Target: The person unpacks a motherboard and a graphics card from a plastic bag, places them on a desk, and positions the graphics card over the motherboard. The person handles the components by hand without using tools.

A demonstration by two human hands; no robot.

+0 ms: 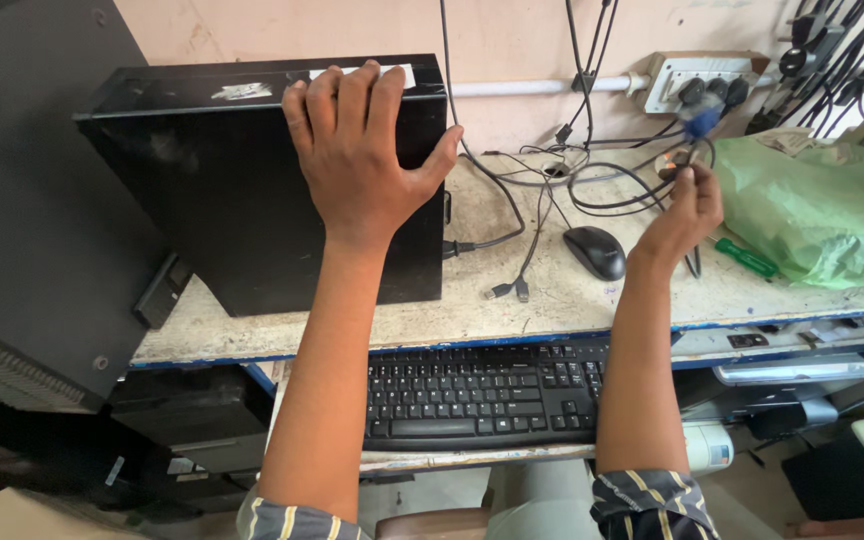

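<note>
The black computer case (262,190) stands upright on the worn desk (552,300), at 10 o'clock from the keyboard (482,392); the left hand (362,150) lies flat on its top edge, fingers spread wide, pressing rather than gripping; at 3 o'clock the right hand (687,205) pinches a black cable (602,190) near a blue plug (700,118); a black mouse (595,252) lies between; a green bag (822,210) sits at the far right.

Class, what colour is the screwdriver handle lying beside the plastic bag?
Green, seen in the head view: screwdriver.
</note>
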